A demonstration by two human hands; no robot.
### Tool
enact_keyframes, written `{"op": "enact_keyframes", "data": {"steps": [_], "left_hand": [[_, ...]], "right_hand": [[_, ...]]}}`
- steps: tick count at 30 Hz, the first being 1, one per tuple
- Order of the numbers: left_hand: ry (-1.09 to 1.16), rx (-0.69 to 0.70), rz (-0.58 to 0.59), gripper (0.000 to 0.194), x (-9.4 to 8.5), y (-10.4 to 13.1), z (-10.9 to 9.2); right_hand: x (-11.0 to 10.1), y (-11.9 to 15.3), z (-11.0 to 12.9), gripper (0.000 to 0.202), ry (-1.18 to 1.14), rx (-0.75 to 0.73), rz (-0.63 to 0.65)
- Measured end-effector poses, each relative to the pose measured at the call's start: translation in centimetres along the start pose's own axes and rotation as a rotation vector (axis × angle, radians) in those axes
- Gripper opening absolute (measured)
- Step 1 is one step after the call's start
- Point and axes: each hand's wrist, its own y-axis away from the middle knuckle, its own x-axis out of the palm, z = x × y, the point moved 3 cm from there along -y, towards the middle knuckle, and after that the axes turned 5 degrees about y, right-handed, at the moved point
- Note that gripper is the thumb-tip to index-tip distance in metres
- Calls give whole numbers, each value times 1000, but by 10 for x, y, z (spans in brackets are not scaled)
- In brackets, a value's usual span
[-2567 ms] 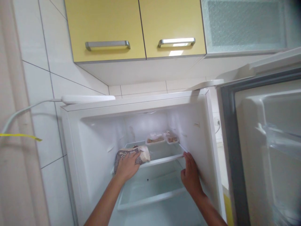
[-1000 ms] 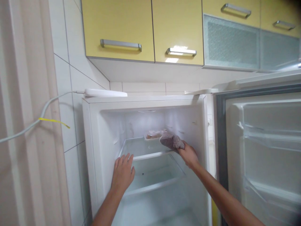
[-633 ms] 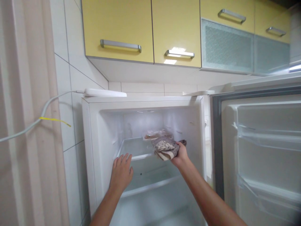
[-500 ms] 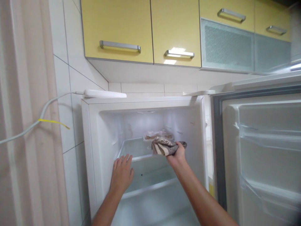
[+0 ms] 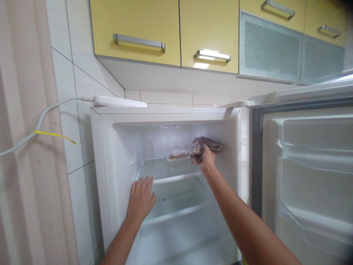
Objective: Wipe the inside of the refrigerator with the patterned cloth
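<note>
My right hand (image 5: pixel 209 158) grips a bunched grey-brown patterned cloth (image 5: pixel 202 147) inside the open fridge (image 5: pixel 165 115). The cloth lies close to the right inner wall, above the top glass shelf (image 5: pixel 158 167). Behind it, partly covered, a clear package (image 5: pixel 176 156) with brownish contents sits at the back of that shelf. My left hand (image 5: pixel 142 198) is open, its fingers stretched out near the front left corner of the top shelf. Whether those fingertips touch the shelf edge I cannot tell.
To the right, the fridge door (image 5: pixel 317 147) stands open with clear door racks (image 5: pixel 317 162). A lower glass shelf (image 5: pixel 176 215) lies below the top one. A white device (image 5: pixel 118 101) with a cable (image 5: pixel 46 110) rests on the fridge top. Yellow cabinets (image 5: pixel 135 22) hang above.
My right hand has carried the cloth up and deeper, from over the shelf's front edge toward the right wall. My left hand has barely moved. The view has shifted slightly.
</note>
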Motion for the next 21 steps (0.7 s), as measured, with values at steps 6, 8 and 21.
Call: {"op": "enact_keyframes", "data": {"steps": [6, 8, 21], "left_hand": [[10, -11, 2, 50, 0, -1, -2], [20, -12, 0, 50, -1, 0, -2], [84, -69, 46, 52, -3, 2, -3]], "right_hand": [[11, 14, 45, 46, 897, -662, 322], [13, 13, 45, 54, 1425, -1022, 512], [7, -61, -20, 35, 2005, -946, 762]]}}
